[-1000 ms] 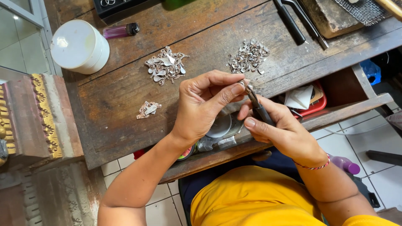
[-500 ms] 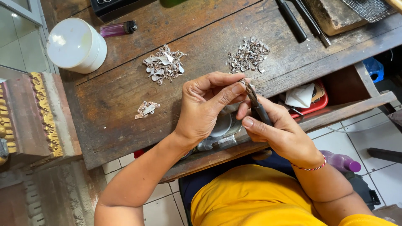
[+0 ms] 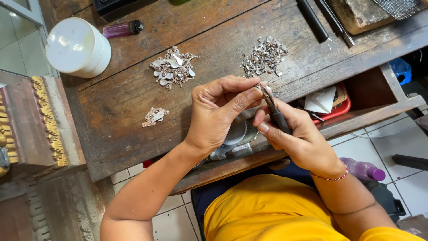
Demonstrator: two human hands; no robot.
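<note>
My left hand [image 3: 220, 111] pinches a small silver piece [image 3: 259, 88] between thumb and fingertips, just above the front edge of the wooden workbench [image 3: 116, 116]. My right hand [image 3: 296, 136] grips dark-handled pliers [image 3: 275, 111], whose jaws meet the piece at my left fingertips. Three heaps of small silver pieces lie on the bench: one large heap [image 3: 173, 68] left of centre, one [image 3: 264, 56] just beyond my hands, and a small one [image 3: 154, 116] nearer the front.
A white round lidded container [image 3: 78, 47] and a purple lighter [image 3: 121, 29] sit at the far left. Dark tools [image 3: 323, 20] lie at the back right. An open drawer [image 3: 352, 120] holds a red tray [image 3: 335, 111] with papers. A purple bottle [image 3: 363, 169] lies on the tiled floor.
Both hands stay together at the bench edge with the pliers on the piece; only slight shifts of the fingers and of the view.
</note>
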